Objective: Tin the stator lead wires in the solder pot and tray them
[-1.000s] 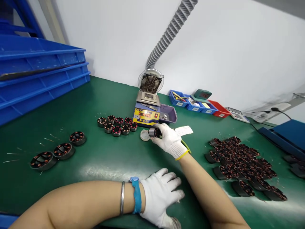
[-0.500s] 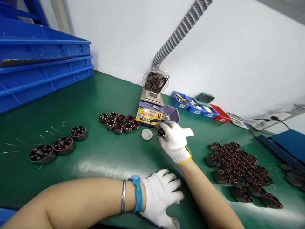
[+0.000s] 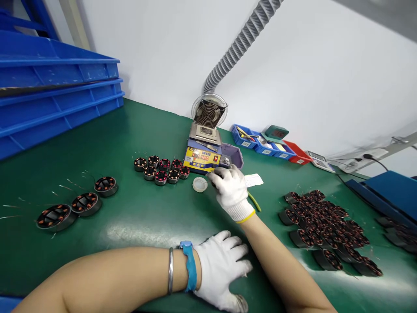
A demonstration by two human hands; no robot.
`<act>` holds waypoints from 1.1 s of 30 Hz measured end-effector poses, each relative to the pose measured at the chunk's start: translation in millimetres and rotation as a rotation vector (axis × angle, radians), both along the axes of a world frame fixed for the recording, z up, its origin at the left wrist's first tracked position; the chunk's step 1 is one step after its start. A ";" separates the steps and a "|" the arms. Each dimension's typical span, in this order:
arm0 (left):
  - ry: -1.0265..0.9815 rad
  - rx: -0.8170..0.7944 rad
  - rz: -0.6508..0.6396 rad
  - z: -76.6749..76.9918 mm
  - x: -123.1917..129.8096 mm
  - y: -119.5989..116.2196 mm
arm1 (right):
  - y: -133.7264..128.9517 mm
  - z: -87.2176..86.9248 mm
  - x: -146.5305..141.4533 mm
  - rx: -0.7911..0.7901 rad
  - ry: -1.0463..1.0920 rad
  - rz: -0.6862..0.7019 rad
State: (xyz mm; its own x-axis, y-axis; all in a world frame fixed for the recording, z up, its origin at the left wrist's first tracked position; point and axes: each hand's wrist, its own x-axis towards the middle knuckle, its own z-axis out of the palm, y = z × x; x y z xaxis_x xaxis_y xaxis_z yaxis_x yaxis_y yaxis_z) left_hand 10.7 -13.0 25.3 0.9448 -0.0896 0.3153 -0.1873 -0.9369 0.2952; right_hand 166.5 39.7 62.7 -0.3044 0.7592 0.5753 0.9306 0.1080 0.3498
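Note:
My left hand [image 3: 224, 270], in a white glove, lies palm down on the green bench with its fingers spread. My gloved right hand [image 3: 230, 187] is closed on a dark motor stator, now mostly hidden behind the fingers. It is between a small round whitish dish [image 3: 200, 184] and the front corner of a yellow-fronted machine with a lit digital display [image 3: 202, 159]. Left of the machine stand several small stators [image 3: 160, 178] with copper windings. Three larger stators [image 3: 85, 203] with thin wire ends sit farther left. A pair of yellow-green handles [image 3: 254, 201] shows beside my right wrist.
Many stators are clustered [image 3: 321, 224] at the right. Blue trays [image 3: 58, 100] are stacked at the left. Behind the machine are a fan [image 3: 208, 114] and a grey hose [image 3: 243, 43]. Small blue bins [image 3: 243, 138], a red bin [image 3: 297, 153] and a paper slip [image 3: 254, 180] lie rightward.
My right hand has moved slightly left and turned, so the stator it held in view is now mostly covered. The yellow-green handles show more. My left hand stays flat.

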 end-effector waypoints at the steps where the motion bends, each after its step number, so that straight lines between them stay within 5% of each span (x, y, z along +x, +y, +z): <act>1: -0.002 -0.005 -0.003 -0.8 0.6 0.1 | 3.1 7.6 3.3 0.022 0.016 -0.017; 6: -0.032 -0.030 -0.024 -4.5 5.1 1.9 | 55.2 68.2 18.6 0.069 0.069 -0.201; 11: -0.041 0.019 -0.044 -6.9 8.9 5.9 | 132.4 115.3 18.5 -0.130 0.045 -0.366; 16: -0.036 0.045 -0.058 -15.8 16.0 8.2 | 173.2 104.8 9.2 -0.293 -0.027 -0.427; 22: -0.037 0.029 -0.073 -23.3 22.2 7.3 | 181.2 101.8 15.2 -0.320 -0.038 -0.446; 27: -0.061 -0.002 -0.061 -25.2 23.0 5.7 | 178.9 122.4 23.4 -0.271 0.308 -0.555; 33: -0.060 0.009 -0.061 -25.7 23.6 6.5 | 178.3 113.6 20.7 -0.282 0.504 -0.545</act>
